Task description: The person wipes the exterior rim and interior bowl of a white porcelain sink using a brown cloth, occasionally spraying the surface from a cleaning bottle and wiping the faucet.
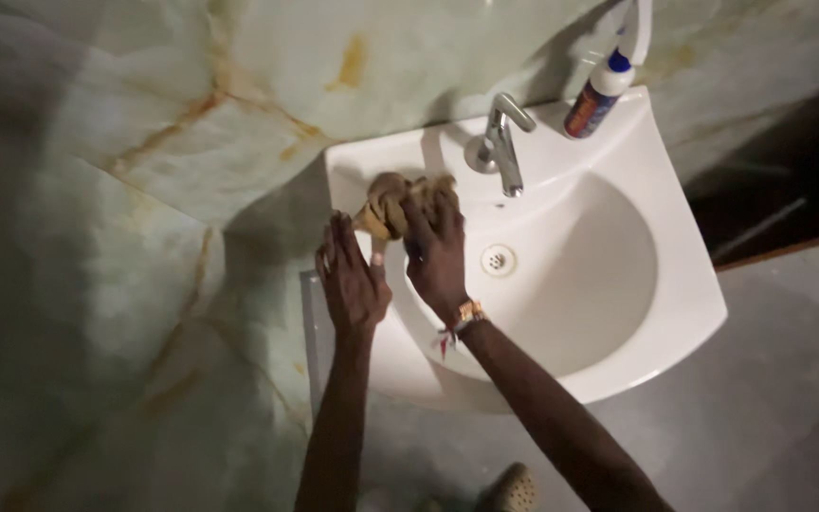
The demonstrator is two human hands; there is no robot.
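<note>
A white wall-mounted sink has a chrome tap at its far rim. The right hand presses a bunched brown cloth onto the sink's far left corner; the left hand rests flat just beside it. A bottle stands far right.

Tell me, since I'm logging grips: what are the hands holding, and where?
The right hand grips a bunched brown cloth from its right side, on the sink rim. The left hand touches its lower end.
</note>
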